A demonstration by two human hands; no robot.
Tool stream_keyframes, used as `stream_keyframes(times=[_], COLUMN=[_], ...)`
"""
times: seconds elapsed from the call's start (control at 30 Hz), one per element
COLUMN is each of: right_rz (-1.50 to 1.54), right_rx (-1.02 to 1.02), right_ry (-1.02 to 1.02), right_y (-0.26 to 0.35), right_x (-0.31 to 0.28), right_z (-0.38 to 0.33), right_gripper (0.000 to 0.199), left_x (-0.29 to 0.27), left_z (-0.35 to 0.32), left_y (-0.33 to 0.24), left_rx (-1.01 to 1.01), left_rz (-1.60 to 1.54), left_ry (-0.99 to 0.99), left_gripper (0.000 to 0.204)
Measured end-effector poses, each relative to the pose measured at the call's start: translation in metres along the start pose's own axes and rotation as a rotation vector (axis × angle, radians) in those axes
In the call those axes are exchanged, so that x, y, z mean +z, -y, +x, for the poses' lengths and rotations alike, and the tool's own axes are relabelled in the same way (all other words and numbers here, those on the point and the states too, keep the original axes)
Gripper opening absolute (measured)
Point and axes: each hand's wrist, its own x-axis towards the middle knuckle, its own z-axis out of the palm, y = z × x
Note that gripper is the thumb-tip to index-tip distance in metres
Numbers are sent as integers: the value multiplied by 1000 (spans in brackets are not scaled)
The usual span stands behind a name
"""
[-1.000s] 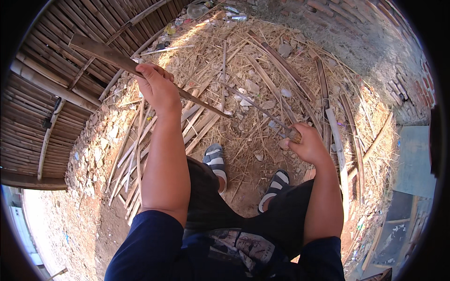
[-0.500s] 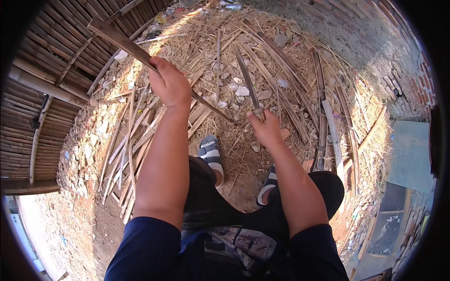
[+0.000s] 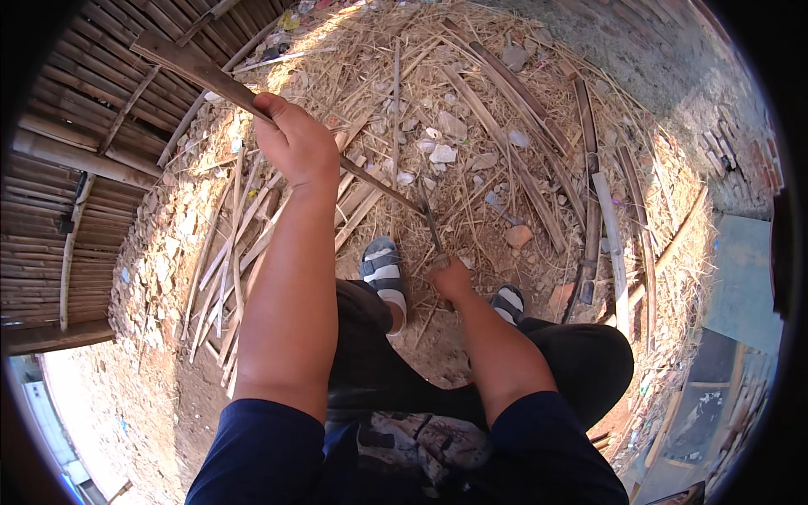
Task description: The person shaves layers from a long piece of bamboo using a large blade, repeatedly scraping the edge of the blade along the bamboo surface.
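Note:
My left hand [image 3: 299, 147] is closed around a long dark strip of split bamboo or wood [image 3: 198, 71]. The strip slants from the upper left down toward the middle, and its thin lower end comes out below my hand. In my right hand [image 3: 452, 279] is the handle of a long, narrow knife like a machete [image 3: 433, 231]. Its blade points away from me and looks foreshortened. In the picture the strip's lower end overlaps the blade; I cannot tell whether they touch.
Cut strips [image 3: 240, 244] lie piled at the left, and long dark bamboo pieces [image 3: 589, 202] at the right. Straw and stones, including a white one [image 3: 443, 154], cover the ground. A bamboo wall [image 3: 84, 109] stands left, a rough wall [image 3: 656, 76] right. My sandalled feet [image 3: 383, 269] are close below the blade.
The knife has come down and to the left, from beside the strip to its lower end. My left hand and the strip have shifted slightly left. My right foot and knee have moved right.

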Motion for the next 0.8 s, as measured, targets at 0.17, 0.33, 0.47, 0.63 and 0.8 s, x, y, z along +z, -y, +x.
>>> stream_keyframes(times=[0.17,0.33,0.47,0.63,0.8], right_rz=[442,468,-282,-23,309], right_rx=[-175,-387,-130,61,-185], right_ry=[-185,-394,53,61,-299], right_y=[94,105,31,4,42], right_x=[-64,-70,-23,1,-20], right_z=[-31,-27,-23,-16,-17], right_gripper=[42,35,43,47,38], left_x=[-3,8,12,6,10], left_z=[3,-11,-10,-6,-8], left_y=[3,-20,-19,-14,-12], left_rx=[50,-49,48,43,40], left_rz=[51,-65,109,39,31], left_ry=[4,-5,-58,-31,-41], left_gripper=[49,53,45,40,41])
